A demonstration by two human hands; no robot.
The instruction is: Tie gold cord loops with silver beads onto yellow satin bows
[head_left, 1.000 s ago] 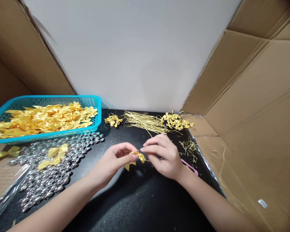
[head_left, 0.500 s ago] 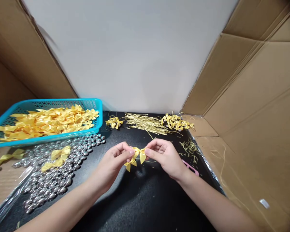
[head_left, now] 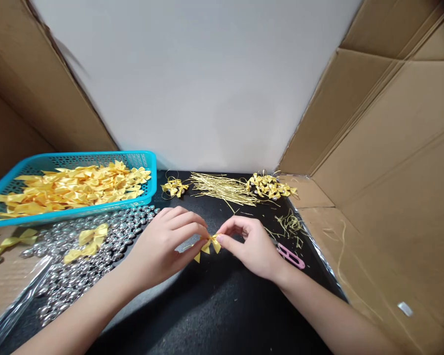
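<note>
A yellow ribbon bow (head_left: 210,243) is pinched between my two hands above the black tabletop. My left hand (head_left: 172,239), its back turned up, has thumb and fingers closed on the bow's left side. On the opposite loop, my right hand (head_left: 249,241) grips with thumb and index finger. Another yellow bow's tail shows under the left fingertips, partly hidden. To the right of my right hand lies a pair of scissors with pink handles (head_left: 291,256), the blades mostly covered by the hand.
A blue basket (head_left: 153,172) of yellow bows stands at the left. Silver beads (head_left: 72,281) spread before it, with loose bows (head_left: 92,236) on top. Gold cords (head_left: 224,188) lie at the back between two heaps of finished-looking bows (head_left: 270,186). Cord scraps (head_left: 290,224) are at right.
My left hand has turned over the bow, its back now facing up and covering more of it. My right hand has shifted slightly, uncovering more of the pink scissors.
</note>
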